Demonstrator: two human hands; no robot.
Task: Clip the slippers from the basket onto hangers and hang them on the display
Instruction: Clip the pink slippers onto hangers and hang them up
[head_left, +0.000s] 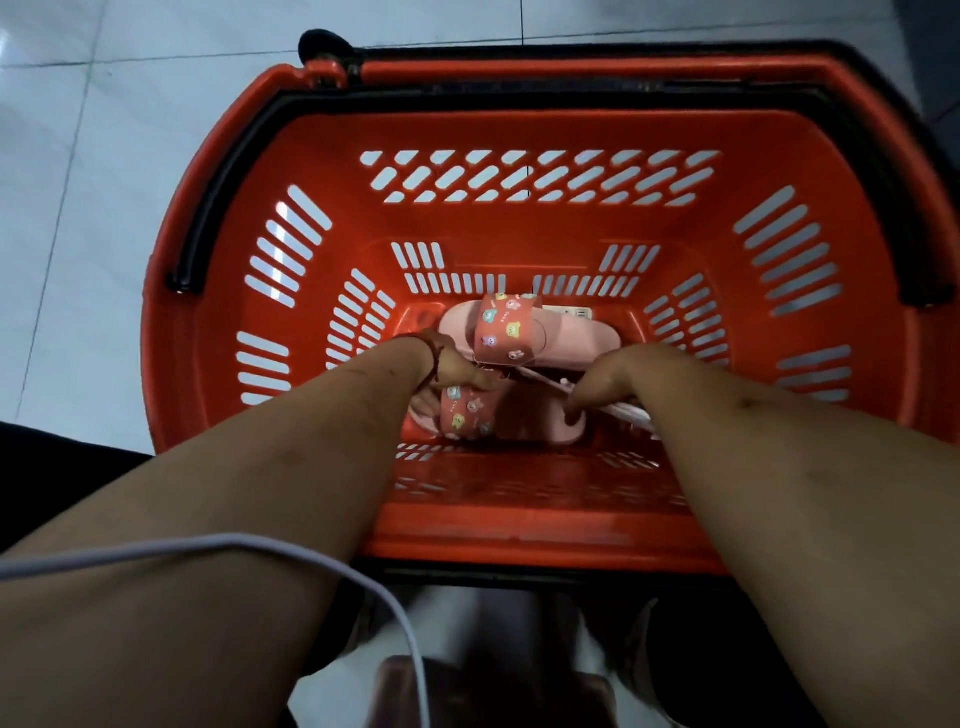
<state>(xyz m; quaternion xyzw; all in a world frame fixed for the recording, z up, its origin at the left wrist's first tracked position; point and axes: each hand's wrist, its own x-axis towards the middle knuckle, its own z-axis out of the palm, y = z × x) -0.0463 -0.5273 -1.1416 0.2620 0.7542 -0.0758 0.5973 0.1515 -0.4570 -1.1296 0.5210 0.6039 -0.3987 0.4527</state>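
Down low, pink slippers (576, 340), cartoon-patched red straps (506, 328), left fingers (470, 382) pinching one, right fingers (577, 400) unclear.

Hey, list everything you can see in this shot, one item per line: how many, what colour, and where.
basket: one, red-orange with black handles, on the floor
slippers: two, pink with red cartoon-print straps, on the basket bottom; far slipper, near slipper
pale strip: one, whitish, under the right hand; can't tell what it is
cable: one, white, across the left forearm
floor: pale tiles, around the basket
left hand: red thread at the wrist, grips the near slipper's strap
right hand: fingers curled at the near slipper's end; grip unclear
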